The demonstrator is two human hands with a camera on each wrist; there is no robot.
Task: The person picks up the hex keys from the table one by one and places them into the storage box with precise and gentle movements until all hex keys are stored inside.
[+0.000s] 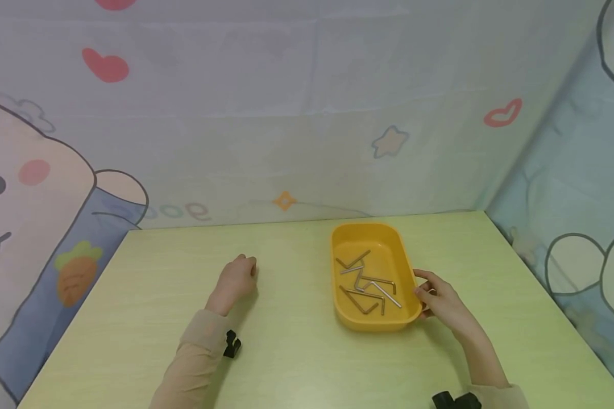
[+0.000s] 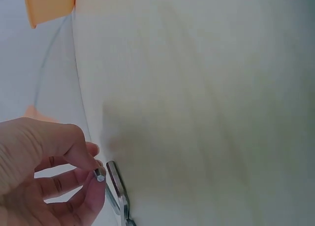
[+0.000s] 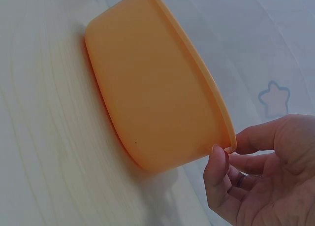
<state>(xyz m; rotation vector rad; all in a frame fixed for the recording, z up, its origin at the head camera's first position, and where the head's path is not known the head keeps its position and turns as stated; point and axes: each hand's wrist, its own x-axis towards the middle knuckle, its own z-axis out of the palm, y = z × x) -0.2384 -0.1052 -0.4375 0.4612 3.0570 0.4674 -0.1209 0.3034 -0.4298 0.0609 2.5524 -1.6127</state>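
My left hand (image 1: 237,279) is low over the left-middle of the table, pinching a small metal hex key (image 2: 100,176) between thumb and fingers. Beside those fingertips, the left wrist view shows more bent metal (image 2: 117,179) near the tabletop; the hand hides it from the head view. At right, my right hand (image 1: 442,301) pinches the rim of a yellow plastic tray (image 1: 370,325) by its near right corner. Several L-shaped hex keys (image 1: 387,295) lie loosely across one another inside the tray. The right wrist view shows the tray's outer wall (image 3: 152,88).
A pale yellow-green table (image 1: 291,352) carries everything. Behind it hangs a printed cloth (image 1: 297,113) with hearts and a star, and more cloth (image 1: 583,170) stands along the right side. Each wrist wears a black camera mount (image 1: 232,344).
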